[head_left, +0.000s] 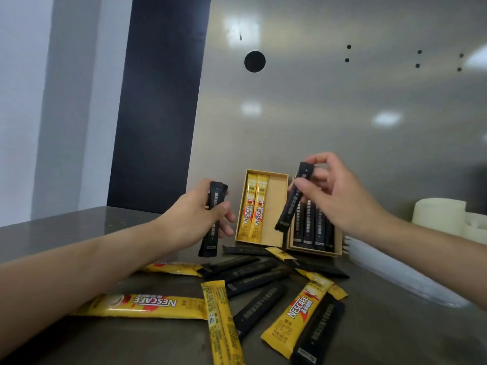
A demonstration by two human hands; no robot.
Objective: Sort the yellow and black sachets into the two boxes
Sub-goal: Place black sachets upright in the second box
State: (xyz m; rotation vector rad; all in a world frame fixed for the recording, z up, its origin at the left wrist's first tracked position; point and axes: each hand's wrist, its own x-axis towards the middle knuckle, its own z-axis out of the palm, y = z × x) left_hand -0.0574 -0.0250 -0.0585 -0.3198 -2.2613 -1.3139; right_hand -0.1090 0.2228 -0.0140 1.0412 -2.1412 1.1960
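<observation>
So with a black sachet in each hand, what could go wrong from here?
The left hand holds its black sachet beside the left box, which holds yellow sachets, so it might land there by mistake. The right box looks nearly full; the tilted sachet pinched by the right hand could catch on its rim.

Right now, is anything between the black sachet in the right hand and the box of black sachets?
Nothing visible. The right hand holds the black sachet at the open right box; only packed black sachets lie inside.
</observation>
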